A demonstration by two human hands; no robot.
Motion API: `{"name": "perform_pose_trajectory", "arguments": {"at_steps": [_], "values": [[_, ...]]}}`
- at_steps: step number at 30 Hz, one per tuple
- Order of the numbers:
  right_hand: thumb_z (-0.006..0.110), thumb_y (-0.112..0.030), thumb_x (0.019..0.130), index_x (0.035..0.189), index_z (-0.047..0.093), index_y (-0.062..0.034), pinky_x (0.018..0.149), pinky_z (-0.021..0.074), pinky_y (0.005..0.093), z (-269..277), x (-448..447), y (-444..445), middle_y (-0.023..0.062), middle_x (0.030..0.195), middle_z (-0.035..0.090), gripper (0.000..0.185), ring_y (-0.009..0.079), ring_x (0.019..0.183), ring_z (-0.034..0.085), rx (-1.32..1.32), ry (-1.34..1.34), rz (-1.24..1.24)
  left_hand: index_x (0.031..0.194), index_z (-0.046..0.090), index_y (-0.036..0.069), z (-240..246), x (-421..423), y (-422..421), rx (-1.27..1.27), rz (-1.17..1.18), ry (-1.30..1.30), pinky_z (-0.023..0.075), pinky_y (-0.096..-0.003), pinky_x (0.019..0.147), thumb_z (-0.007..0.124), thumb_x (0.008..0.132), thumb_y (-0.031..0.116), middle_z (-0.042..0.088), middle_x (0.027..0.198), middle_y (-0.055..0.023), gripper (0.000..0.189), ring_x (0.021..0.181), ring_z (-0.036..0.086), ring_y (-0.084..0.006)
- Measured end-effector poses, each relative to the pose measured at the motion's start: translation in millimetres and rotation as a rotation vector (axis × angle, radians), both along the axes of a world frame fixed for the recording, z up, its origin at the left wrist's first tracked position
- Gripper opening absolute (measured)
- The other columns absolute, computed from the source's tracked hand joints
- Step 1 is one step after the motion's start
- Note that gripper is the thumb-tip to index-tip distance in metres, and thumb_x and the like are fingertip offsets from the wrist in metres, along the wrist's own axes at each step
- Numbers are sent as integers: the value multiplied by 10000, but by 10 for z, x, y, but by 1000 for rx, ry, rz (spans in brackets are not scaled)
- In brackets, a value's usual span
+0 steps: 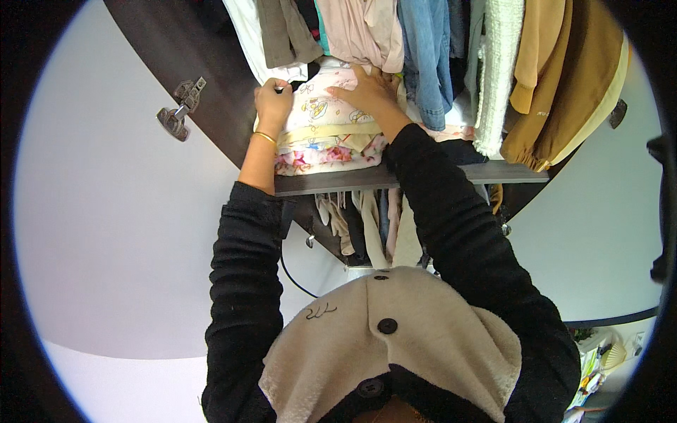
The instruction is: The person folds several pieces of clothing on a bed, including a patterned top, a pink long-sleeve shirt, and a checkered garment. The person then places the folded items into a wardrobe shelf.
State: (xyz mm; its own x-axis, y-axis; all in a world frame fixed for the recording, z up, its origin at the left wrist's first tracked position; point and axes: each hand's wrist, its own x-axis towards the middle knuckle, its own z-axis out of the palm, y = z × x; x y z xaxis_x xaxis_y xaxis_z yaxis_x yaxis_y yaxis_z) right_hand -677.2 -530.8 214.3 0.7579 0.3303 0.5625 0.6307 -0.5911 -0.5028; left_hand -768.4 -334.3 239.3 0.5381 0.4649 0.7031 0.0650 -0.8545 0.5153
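A stack of folded fabric [330, 145] lies on the dark wardrobe shelf [338, 181]. Its top piece is a white printed cloth [322, 100], above a pale yellow layer and floral layers. My left hand [273, 104], with a gold bangle at the wrist, is at the stack's left edge, fingers curled; whether it grips the cloth cannot be made out. My right hand [370, 94] rests on the right side of the printed cloth, thumb and fingers spread, its farther fingers partly hidden near a hanging pink garment [365, 31].
Several garments hang over the shelf, among them a denim sleeve [427, 69], a white knit [497, 79] and a brown jacket [576, 79]. More clothes [383, 227] hang below. Open doors with metal hinges [180, 111] flank the wardrobe. Folded dark fabric [463, 152] lies farther right.
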Motion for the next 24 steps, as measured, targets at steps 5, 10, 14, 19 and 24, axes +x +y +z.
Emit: {"name": "perform_pose_trajectory", "arguments": {"at_steps": [5, 10, 14, 19, 24], "values": [[581, -636, 778, 1446, 346, -187, 1113, 146, 539, -67, -62, 30, 251, 1462, 304, 838, 413, 1379, 227, -18, -102, -69, 970, 655, 80, -134, -61, -727, 604, 228, -280, 429, -468, 824, 727, 729, 244, 556, 943, -217, 300, 916, 521, -385], [590, -474, 851, 1425, 385, -203, 1093, 218, 559, -192, -180, 3, 293, 1439, 279, 667, 480, 1334, 248, 23, -278, -116, 923, 627, -111, 182, 551, -817, 216, 102, 1, 434, -459, 925, 694, 746, 251, 600, 1065, -303, 409, 1072, 542, -436], [602, -345, 874, 1361, 480, -255, 1069, 264, 577, -253, -287, -139, 272, 1459, 256, 510, 506, 1336, 222, 4, -202, 41, 1044, 609, -35, 502, 1043, -502, 305, 67, 246, 509, -454, 792, 635, 818, 372, 663, 964, -255, 467, 865, 641, -411], [557, -297, 900, 1340, 502, -269, 1067, 242, 620, -230, -436, -226, 193, 1525, 206, 444, 566, 1336, 169, -105, -305, 120, 1064, 609, -40, 659, 1424, -640, 204, -129, 276, 506, -453, 798, 589, 844, 340, 661, 990, -247, 440, 895, 639, -391], [593, -411, 861, 1386, 444, -267, 1066, 176, 666, -234, -539, -174, 264, 1513, 185, 564, 618, 1320, 142, -189, -248, 176, 1084, 608, -45, 489, 1272, -562, -566, -359, 466, 502, -452, 804, 543, 870, 309, 660, 1015, -238, 419, 925, 636, -372]]}}
